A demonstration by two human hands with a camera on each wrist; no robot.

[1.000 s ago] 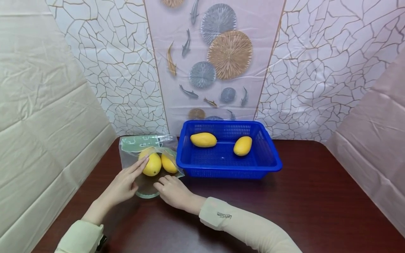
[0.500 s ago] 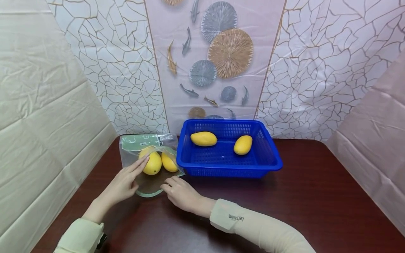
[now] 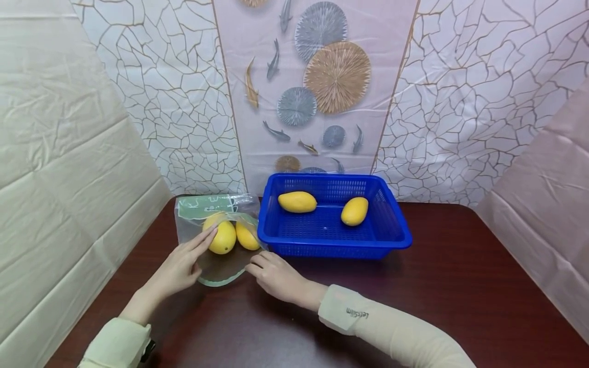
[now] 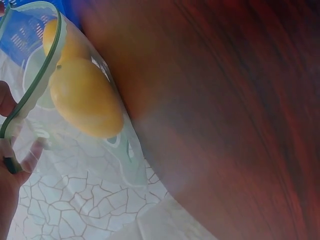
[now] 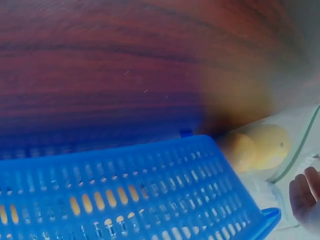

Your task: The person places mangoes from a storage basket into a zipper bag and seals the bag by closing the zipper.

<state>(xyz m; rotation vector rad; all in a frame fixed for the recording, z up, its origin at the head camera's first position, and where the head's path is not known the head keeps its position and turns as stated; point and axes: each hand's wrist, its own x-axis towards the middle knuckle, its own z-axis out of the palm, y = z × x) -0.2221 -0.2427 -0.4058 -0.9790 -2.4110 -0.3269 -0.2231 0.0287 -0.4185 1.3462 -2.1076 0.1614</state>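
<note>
In the head view, the left hand (image 3: pixel 178 269) lays straight fingers over the upper lip of a clear bag (image 3: pixel 202 207) on the bench (image 3: pixel 437 286), thumb apart; the right hand (image 3: pixel 278 278) sits bent at the lower rim, though I cannot tell whether it pinches. A blue basket (image 3: pixel 333 242) with two yellow fruits (image 3: pixel 297 202) stands beside. The left wrist view shows two more fruits (image 4: pixel 87 97) inside the bag; the right wrist view, curled fingers near it.

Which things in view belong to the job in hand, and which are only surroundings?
Job in hand:
left hand
right hand
bag
bagged fruits
probably also basket
loose fruits inside it

Surroundings:
table
patterned backdrop
plain side cloths
</note>
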